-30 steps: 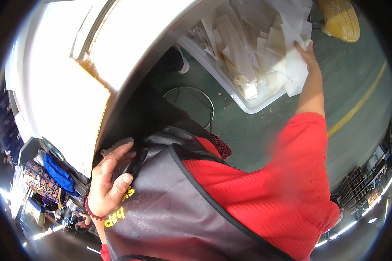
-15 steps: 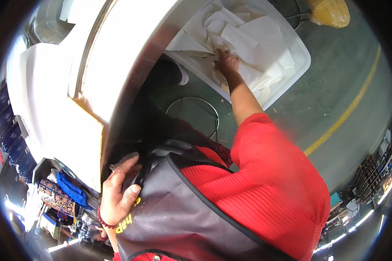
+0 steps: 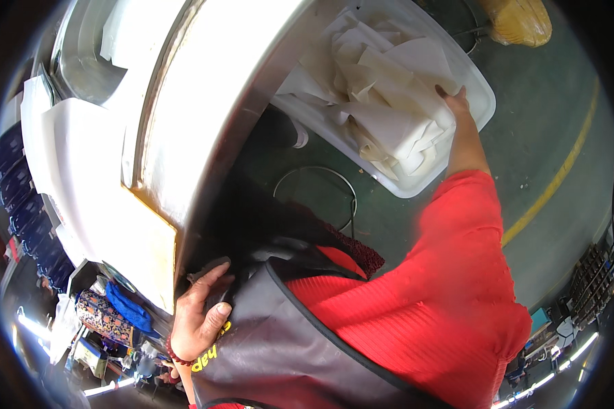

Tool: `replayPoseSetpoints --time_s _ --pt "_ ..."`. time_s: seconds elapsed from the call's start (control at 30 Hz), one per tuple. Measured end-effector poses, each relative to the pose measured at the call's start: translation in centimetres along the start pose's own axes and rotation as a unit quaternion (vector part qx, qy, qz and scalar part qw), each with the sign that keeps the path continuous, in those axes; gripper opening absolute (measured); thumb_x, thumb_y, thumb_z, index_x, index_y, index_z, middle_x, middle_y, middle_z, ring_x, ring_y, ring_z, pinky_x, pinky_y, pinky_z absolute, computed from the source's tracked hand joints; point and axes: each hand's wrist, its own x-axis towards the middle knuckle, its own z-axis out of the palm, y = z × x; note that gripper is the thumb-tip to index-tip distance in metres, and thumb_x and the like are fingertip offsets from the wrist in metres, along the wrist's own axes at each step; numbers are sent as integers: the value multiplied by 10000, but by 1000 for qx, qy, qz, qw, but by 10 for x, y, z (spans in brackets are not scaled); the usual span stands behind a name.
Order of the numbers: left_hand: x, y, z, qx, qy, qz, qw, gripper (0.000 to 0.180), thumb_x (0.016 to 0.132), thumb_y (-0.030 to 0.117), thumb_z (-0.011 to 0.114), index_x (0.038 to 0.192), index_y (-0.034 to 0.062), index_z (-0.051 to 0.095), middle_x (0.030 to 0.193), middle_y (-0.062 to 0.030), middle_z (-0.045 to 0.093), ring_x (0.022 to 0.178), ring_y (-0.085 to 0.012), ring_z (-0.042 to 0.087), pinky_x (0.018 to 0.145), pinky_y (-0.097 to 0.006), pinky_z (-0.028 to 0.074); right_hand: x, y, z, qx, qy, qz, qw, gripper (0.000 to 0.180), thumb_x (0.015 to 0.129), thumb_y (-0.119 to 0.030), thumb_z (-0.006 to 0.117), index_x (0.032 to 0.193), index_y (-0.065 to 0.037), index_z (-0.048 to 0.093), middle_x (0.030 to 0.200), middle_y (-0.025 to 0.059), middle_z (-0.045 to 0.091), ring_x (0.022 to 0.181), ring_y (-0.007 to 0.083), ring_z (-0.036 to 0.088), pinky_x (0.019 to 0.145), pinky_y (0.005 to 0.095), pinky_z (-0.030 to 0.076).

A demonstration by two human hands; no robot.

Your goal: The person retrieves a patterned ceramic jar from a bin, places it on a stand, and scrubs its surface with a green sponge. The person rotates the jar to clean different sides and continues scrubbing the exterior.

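A white plastic bin (image 3: 486,102) stands on the floor ahead, heaped with loose, crumpled white sheets (image 3: 396,82). My right hand (image 3: 456,102) reaches over the right side of this heap, its thumb and a finger spread apart. Nothing shows between them; the other fingers are partly hidden. At the near edge of the bright white worktable (image 3: 205,88), my left hand (image 3: 199,317) rests beside my dark apron (image 3: 273,341). Its thumb stands away from the bent fingers, and I see nothing held. A red bead bracelet circles the left wrist.
A metal ring (image 3: 353,194) on legs stands below the bin, and a yellow wrapped object (image 3: 522,24) lies beyond it. Left of me are a blue cloth (image 3: 128,308), a patterned bundle (image 3: 102,317) and a dark blue stack (image 3: 31,211). A yellow line (image 3: 559,178) crosses the green floor.
My right hand has moved from the middle of the sheets toward the bin's right side. The sheets' folds lie differently. My left hand keeps its place by the table edge; the view has shifted slightly.
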Motion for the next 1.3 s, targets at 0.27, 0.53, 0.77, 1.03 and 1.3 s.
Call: replayPoseSetpoints --time_s 0.27,0.53,0.77,1.03,1.3 --pt "12 14 2 43 -13 3 999 765 994 484 608 1503 -45 393 1270 -199 644 1170 -248 619 1037 -349 447 -47 -30 112 -366 -99 -333 864 432 767 -520 779 962 -135 768 1010 78 751 1075 270 671 870 395 557" --pt "15 18 2 7 -45 1 999 733 984 423 652 1477 -67 420 1484 -224 489 1296 -309 569 1096 -400 436 -154 -68 169 -15 -133 -358 924 373 983 -275 532 1278 -50 574 1173 234 664 1080 402 674 908 510 535" --pt "10 19 5 7 -20 -24 999 724 987 409 650 1486 -58 410 1479 -220 501 1292 -311 574 1095 -400 438 -17 -70 43 7 85 -195 977 1192 632 -813 756 1515 -87 418 1449 172 546 1341 334 514 1138 431 396" --pt "8 17 3 17 -13 -31 999 714 990 399 650 1498 -38 406 1434 -216 542 1266 -300 594 1058 -381 452 5 -48 67 -9 -26 -26 999 1106 688 -707 782 1543 -143 366 1450 173 561 1314 402 547 1104 418 435" --pt "17 29 3 42 -39 -19 998 730 987 416 642 1506 -34 395 1387 -242 576 1262 -311 600 1077 -394 443 -132 -145 156 -165 -141 -330 919 305 950 -220 484 1057 -64 724 1125 178 722 1035 332 714 856 507 573"
